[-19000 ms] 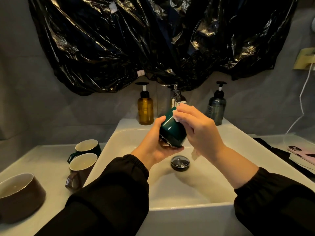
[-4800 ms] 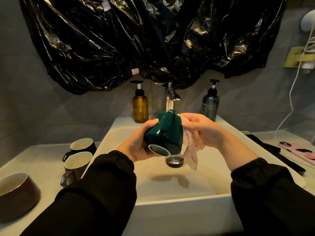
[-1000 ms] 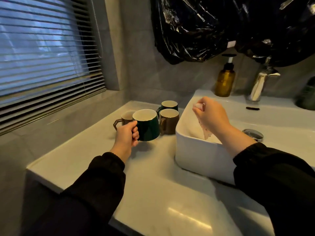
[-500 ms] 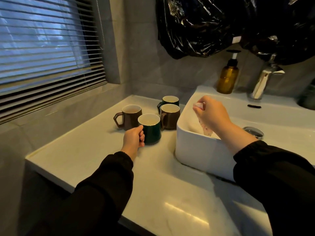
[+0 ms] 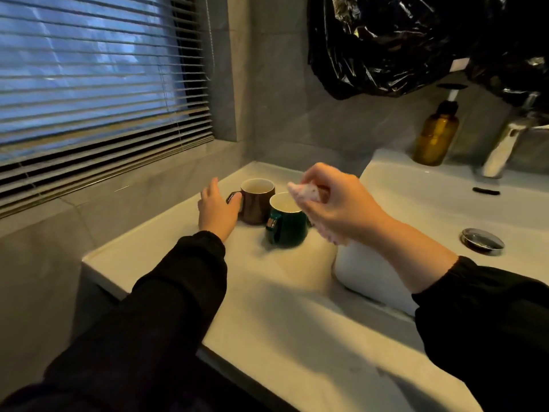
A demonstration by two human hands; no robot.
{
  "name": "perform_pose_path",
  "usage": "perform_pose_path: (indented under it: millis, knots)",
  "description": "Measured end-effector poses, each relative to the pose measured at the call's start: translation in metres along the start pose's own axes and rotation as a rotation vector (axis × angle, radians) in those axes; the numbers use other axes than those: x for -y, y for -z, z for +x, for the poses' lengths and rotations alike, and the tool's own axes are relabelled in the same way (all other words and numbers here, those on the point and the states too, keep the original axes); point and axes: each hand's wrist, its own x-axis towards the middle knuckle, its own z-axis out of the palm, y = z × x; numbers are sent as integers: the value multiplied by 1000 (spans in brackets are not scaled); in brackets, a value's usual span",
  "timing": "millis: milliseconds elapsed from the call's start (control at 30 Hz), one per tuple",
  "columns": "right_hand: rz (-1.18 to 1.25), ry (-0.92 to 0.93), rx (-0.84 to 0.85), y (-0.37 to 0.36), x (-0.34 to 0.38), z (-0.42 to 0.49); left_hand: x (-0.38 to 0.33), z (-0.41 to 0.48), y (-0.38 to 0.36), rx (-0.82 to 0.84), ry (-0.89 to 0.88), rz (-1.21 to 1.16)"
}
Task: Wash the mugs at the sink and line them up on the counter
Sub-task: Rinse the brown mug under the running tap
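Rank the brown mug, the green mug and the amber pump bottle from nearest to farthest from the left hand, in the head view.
1. brown mug: right beside the left hand, at the back of the counter.
2. green mug: next over to the right, toward the sink.
3. amber pump bottle: far right, on the sink's back ledge.
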Motion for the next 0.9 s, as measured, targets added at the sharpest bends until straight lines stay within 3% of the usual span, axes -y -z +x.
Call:
perform_pose_path:
  millis: [100, 167, 300, 367, 533, 700, 800, 900]
  knots:
    - [-198, 21, 400, -27, 1, -8, 6, 14, -10, 191, 88, -128]
    - [-386, 57, 551, -39, -6, -14, 5, 18, -12, 228, 101, -164]
    - [-718, 159, 545, -51, -26, -26, -2, 23, -7, 247, 160, -202]
    - [-708, 153, 533, -53, -30, -30, -5, 25, -5, 321, 221, -235]
    - [-629, -80, 746, -55, -29, -33, -8, 20, 0, 423, 398, -443]
    - [-595, -59, 660, -57, -24, -25, -4, 14, 22, 348, 389, -481]
    - [-511, -49, 497, -50, -15, -11, -19, 16, 43, 329, 324, -504]
    - [-338, -162, 245, -36, -6, 8, -50, 16, 56, 348, 225, -495]
